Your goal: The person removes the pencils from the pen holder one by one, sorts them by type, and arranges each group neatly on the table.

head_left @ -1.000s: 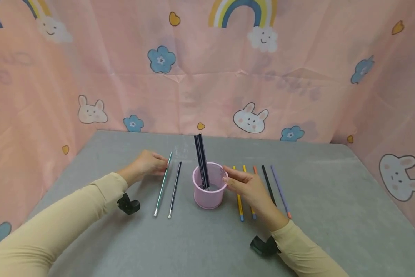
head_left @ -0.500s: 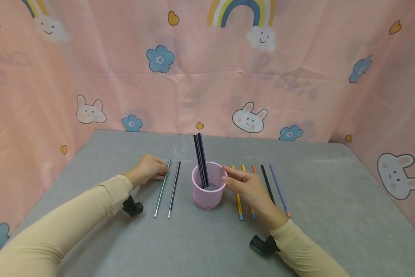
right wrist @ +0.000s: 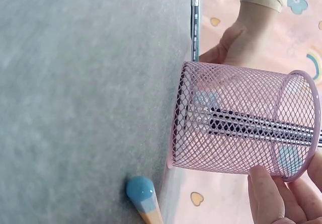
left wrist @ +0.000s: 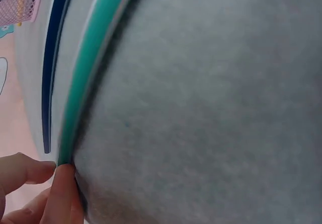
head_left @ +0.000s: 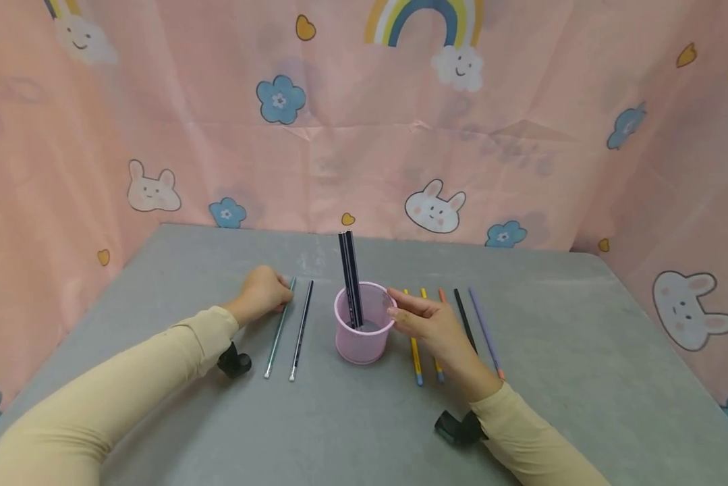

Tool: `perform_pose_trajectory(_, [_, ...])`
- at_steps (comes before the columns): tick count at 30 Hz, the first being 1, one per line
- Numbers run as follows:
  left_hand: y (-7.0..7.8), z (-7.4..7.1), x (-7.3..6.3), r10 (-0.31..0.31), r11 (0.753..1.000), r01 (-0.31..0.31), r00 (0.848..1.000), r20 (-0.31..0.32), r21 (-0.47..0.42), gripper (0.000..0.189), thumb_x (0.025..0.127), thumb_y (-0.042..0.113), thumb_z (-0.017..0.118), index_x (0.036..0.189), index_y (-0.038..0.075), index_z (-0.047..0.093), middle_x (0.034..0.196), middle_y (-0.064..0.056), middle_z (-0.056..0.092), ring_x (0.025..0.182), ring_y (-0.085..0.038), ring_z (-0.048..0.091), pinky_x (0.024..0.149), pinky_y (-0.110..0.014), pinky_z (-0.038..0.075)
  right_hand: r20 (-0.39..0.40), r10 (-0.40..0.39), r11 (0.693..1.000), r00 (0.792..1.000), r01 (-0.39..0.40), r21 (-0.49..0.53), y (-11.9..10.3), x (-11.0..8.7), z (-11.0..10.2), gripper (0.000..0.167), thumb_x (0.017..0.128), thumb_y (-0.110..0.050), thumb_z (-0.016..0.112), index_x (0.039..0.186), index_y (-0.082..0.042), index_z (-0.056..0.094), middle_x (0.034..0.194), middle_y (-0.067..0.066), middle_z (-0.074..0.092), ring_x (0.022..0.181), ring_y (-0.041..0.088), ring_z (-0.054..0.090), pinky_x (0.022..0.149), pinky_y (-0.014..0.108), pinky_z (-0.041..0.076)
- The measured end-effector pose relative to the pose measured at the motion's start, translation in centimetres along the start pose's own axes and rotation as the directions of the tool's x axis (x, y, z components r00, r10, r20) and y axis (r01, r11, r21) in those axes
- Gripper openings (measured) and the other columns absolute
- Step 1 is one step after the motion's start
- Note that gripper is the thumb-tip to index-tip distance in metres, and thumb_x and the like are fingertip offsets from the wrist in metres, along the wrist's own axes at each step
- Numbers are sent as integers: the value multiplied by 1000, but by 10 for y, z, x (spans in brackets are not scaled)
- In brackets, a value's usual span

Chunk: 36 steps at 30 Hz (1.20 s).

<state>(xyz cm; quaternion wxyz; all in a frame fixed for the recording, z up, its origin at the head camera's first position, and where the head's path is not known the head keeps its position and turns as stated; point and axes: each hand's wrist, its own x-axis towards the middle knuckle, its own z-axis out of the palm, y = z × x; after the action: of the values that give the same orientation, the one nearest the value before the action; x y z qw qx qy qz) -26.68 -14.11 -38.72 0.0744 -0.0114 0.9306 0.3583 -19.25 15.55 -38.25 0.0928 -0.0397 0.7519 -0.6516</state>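
Observation:
My left hand (head_left: 262, 290) pinches the far end of a teal pencil (head_left: 276, 337) between thumb and finger; the pencil lies along the grey table, its white eraser end toward me. Just right of it lies a navy pencil (head_left: 301, 331), untouched. A pink mesh pen cup (head_left: 362, 347) stands upright in the middle, with several dark striped pencils (head_left: 349, 270) leaning inside. With thumb and fingers, my right hand (head_left: 442, 331) grips this cup at its right rim. In the right wrist view, the fingers (right wrist: 264, 191) bear on the mesh below the rim.
Right of the cup lie two yellow pencils (head_left: 415, 358) with blue ends, an orange-tipped one (head_left: 442, 295), a black one (head_left: 465, 320) and a purple one (head_left: 485, 327), partly under my right hand. A pink printed cloth (head_left: 339, 155) hangs behind the table (head_left: 351, 432).
My left hand has come slightly nearer, and the teal pencil's far end has sunk toward the table with it. My right hand and the cup stay put. The head view has shifted slightly.

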Motion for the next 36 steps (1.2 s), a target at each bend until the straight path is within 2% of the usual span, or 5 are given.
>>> perform_pose_trajectory(4, [4,-4,-3,16,999,-16,1000,-13,28,12,84,2,65,82,-5,75,65,-10,70,53,-10,59,54,-20,48,12,-4,1000,1000,4,6,-1,-1,-1,48,96,-17,67,140,-5,55,148,11,52,134,25,53,97,29,55])
perform_pose_trajectory(13, [42,-20,-14,46,973,-61,996,-70,-223,31,95,14,64,122,-2,66,125,-20,67,102,-31,72,85,-33,62,10,-30,1000,1000,30,3,-7,2,-5,49,95,-18,68,141,-5,55,147,13,53,130,21,57,96,27,55])
perform_pose_trajectory(23, [82,-23,-36,121,890,-187,976,-178,-417,32,91,19,71,120,4,70,116,-15,73,99,-24,74,89,-33,60,41,-77,997,996,77,18,-7,11,-9,49,97,-16,65,142,-2,52,147,17,52,133,28,54,97,28,53])
perform_pose_trajectory(32, [89,-13,-50,161,777,-232,972,-172,-585,39,90,16,73,125,3,67,123,-15,69,110,-23,68,96,-31,57,34,-63,998,997,63,15,0,6,-8,48,97,-16,65,141,-3,54,147,16,52,133,28,54,96,27,54])
perform_pose_trajectory(36, [90,-8,-60,169,753,-246,969,-181,-610,41,89,17,74,128,6,65,127,-12,69,116,-22,66,106,-36,51,39,-52,999,998,52,4,1,1,-6,48,96,-18,66,141,-4,54,147,15,52,132,28,55,95,27,55])
